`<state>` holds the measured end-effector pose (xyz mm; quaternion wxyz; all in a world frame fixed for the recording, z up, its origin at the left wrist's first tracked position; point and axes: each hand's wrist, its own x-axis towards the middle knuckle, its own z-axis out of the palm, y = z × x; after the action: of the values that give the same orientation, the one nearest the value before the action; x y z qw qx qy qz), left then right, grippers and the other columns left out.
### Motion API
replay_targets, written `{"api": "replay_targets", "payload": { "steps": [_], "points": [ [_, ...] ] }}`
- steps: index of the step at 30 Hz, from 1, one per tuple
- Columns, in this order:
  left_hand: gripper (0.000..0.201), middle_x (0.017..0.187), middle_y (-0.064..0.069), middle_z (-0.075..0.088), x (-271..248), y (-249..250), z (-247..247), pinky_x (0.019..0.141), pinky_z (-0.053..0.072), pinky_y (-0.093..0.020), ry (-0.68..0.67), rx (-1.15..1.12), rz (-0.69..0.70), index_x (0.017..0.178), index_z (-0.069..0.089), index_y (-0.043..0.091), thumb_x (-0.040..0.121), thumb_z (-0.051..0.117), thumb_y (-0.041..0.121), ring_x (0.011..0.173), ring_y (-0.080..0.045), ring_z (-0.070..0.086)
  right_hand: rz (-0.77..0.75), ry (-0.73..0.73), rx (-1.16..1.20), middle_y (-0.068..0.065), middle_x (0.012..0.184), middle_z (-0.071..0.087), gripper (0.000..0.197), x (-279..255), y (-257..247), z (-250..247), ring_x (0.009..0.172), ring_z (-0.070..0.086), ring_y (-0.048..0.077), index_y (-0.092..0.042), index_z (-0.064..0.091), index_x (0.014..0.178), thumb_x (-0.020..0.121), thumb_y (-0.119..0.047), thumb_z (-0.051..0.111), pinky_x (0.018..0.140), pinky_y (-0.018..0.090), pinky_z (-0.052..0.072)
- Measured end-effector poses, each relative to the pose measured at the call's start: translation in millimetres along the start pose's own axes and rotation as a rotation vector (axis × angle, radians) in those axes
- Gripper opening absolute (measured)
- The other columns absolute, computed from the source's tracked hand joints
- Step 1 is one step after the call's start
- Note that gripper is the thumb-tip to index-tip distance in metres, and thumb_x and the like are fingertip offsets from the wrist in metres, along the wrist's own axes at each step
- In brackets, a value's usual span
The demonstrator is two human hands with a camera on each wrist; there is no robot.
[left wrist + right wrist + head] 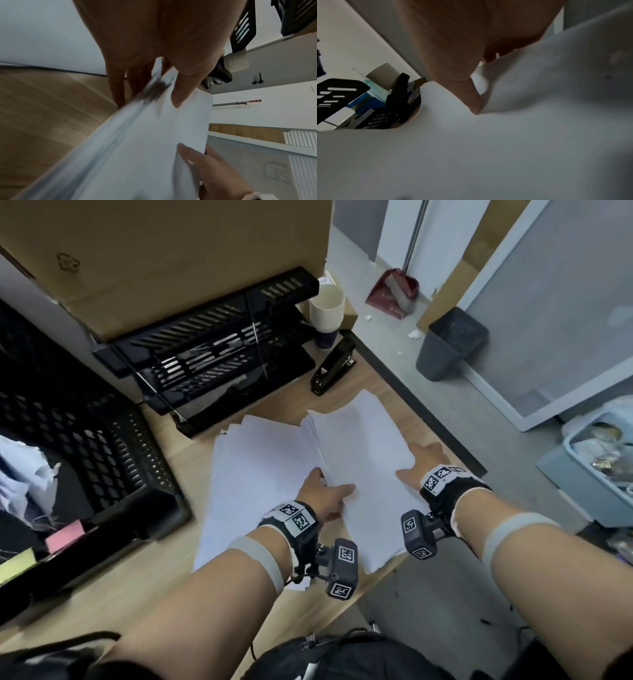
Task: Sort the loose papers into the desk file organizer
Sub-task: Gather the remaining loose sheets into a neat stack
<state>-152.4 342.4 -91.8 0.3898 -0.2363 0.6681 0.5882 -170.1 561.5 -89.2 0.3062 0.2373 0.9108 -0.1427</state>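
Note:
A thick stack of white papers (363,453) is tilted up off the desk between both hands. My left hand (325,494) pinches its near left edge, thumb (180,94) on top and fingers underneath. My right hand (419,462) grips the right edge, thumb (471,97) pressing on the top sheet (488,148). More loose papers (253,474) lie fanned out on the wooden desk beneath and to the left. The black tiered file organizer (212,350) stands beyond the papers, its slots facing me; the trays look mostly bare.
A black stapler (334,364) and a paper cup (327,313) stand right of the organizer. A cardboard box (164,251) sits on top of it. A black mesh crate (85,440) with sticky notes fills the left. The desk edge (428,419) drops to the floor, where a grey bin (452,344) stands.

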Motion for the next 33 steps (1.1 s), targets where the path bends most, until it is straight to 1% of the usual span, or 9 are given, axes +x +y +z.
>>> {"api": "replay_targets", "payload": {
  "steps": [2,5,9,14,17,19,22,28,33],
  "points": [
    [0.066,0.118,-0.012,0.065,8,-7,1,0.084,0.06,-0.052,0.038,0.063,0.017,0.124,0.041,0.017,0.071,0.079,0.028,0.099,-0.032,0.069,-0.024,-0.05,0.076,0.01,0.127,0.048,0.061,1,3,6,0.104,0.058,0.035,-0.029,0.041,0.134,0.076,-0.041,0.057,0.09,0.041,0.052],
    [0.06,0.112,-0.01,0.06,3,-7,-3,0.085,0.058,-0.04,0.128,0.129,0.087,0.132,0.025,0.013,0.088,0.065,0.012,0.095,-0.027,0.064,-0.029,-0.072,0.223,0.005,0.108,0.062,0.049,-7,7,11,0.09,0.063,0.029,-0.031,0.041,0.122,0.076,-0.036,0.057,0.082,0.037,0.054],
    [0.084,0.121,-0.011,0.062,-4,0,-27,0.102,0.052,-0.044,0.165,0.091,0.181,0.151,0.007,0.025,0.09,0.062,0.008,0.106,-0.029,0.065,-0.075,-0.02,0.537,0.002,0.117,0.054,0.052,-28,2,16,0.094,0.056,0.023,-0.019,0.035,0.132,0.087,-0.014,0.06,0.08,0.029,0.042],
    [0.058,0.118,-0.004,0.069,-4,10,-90,0.099,0.053,-0.049,0.213,0.297,0.213,0.126,0.054,0.022,0.069,0.063,0.027,0.109,-0.029,0.066,-0.19,-0.147,0.662,0.001,0.122,0.06,0.054,-57,-36,28,0.105,0.058,0.021,-0.019,0.04,0.135,0.085,-0.014,0.058,0.086,0.029,0.042],
    [0.03,0.113,-0.01,0.068,-9,8,-127,0.096,0.053,-0.045,0.318,0.403,0.154,0.109,0.058,0.015,0.08,0.061,0.02,0.105,-0.032,0.064,-0.222,-0.24,0.619,0.005,0.122,0.063,0.046,-67,-67,49,0.108,0.06,0.022,-0.015,0.052,0.13,0.084,-0.015,0.058,0.092,0.033,0.047],
    [0.032,0.11,-0.017,0.065,-7,-1,-146,0.091,0.054,-0.046,0.365,0.517,0.092,0.097,0.058,0.011,0.072,0.06,0.032,0.104,-0.037,0.063,-0.2,-0.234,0.504,0.008,0.109,0.067,0.036,-69,-86,64,0.097,0.064,0.025,-0.012,0.064,0.111,0.077,-0.022,0.057,0.088,0.035,0.053],
    [0.05,0.118,-0.02,0.059,1,-24,-167,0.091,0.055,-0.046,0.429,0.624,0.017,0.113,0.061,0.008,0.071,0.068,0.034,0.106,-0.04,0.061,-0.134,-0.178,0.406,0.005,0.098,0.066,0.04,-70,-108,80,0.084,0.066,0.024,-0.018,0.068,0.093,0.061,-0.037,0.054,0.082,0.035,0.058],
    [0.065,0.129,-0.017,0.057,-11,-39,-166,0.1,0.049,-0.041,0.528,0.657,0.072,0.136,0.048,0.012,0.08,0.075,0.03,0.119,-0.038,0.056,-0.057,-0.088,0.495,0.007,0.105,0.06,0.058,-81,-132,100,0.091,0.065,0.03,-0.018,0.048,0.111,0.059,-0.04,0.058,0.082,0.042,0.058],
    [0.061,0.129,-0.021,0.053,-15,-50,-168,0.102,0.047,-0.045,0.523,0.596,0.127,0.136,0.043,0.016,0.081,0.07,0.019,0.117,-0.04,0.053,0.051,-0.158,0.547,0.01,0.109,0.053,0.051,-100,-142,97,0.088,0.059,0.029,-0.008,0.034,0.118,0.077,-0.024,0.061,0.073,0.032,0.05]
  ]
}}
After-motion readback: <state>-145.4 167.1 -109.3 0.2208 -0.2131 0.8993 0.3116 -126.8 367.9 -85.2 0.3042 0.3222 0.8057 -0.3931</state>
